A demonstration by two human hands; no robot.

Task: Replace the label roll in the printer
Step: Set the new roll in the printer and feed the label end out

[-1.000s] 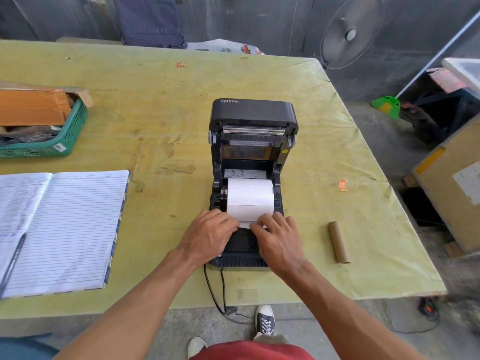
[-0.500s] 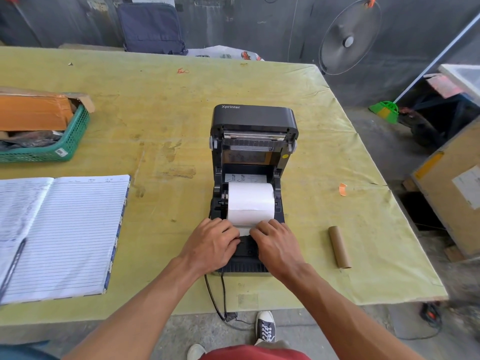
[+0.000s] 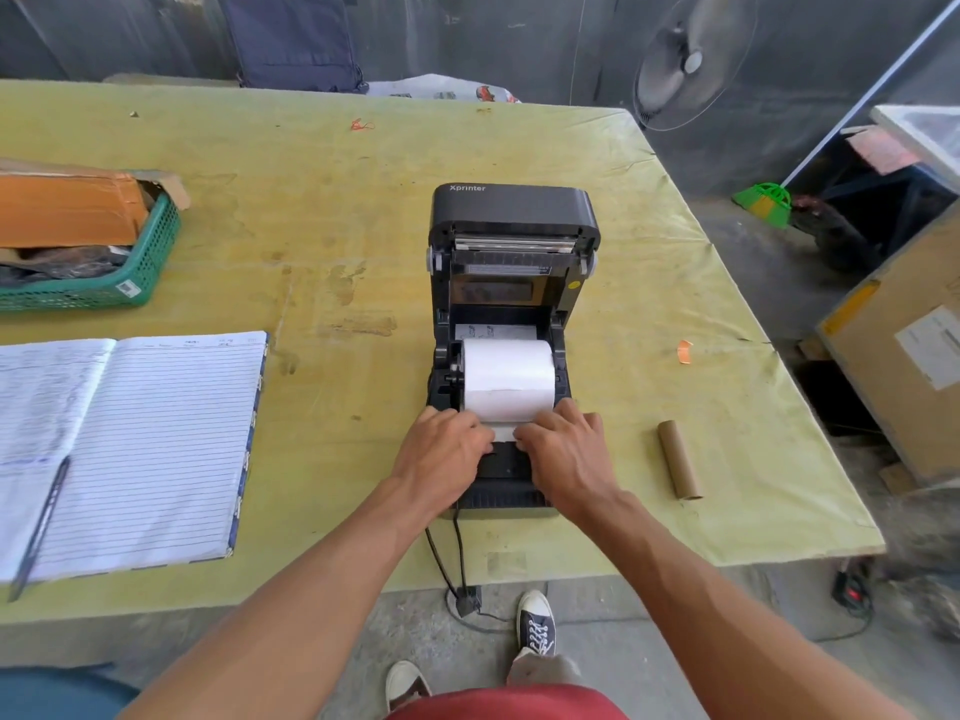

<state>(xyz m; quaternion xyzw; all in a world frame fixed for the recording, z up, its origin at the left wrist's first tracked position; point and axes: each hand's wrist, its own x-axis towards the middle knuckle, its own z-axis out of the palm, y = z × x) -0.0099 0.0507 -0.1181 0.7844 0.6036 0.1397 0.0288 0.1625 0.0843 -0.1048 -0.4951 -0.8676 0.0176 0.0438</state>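
Room: grey wall, a fan behind the yellow-green worktop.
Change: my hands have slid down off the roll's face to its loose end.
Hands: my left hand and right hand have curled fingers pinching that end.
Roll: the label roll is seated in the open printer; the empty core lies to the right.
Meaning: I judge that feeding the end and shutting the lid remain.
Worktop: a notebook on my left.

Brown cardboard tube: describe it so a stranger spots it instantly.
On the yellow-green table stands an open black label printer. Right of its front end lies the brown cardboard tube. Unlike the white label roll inside the printer, it is bare and thin.
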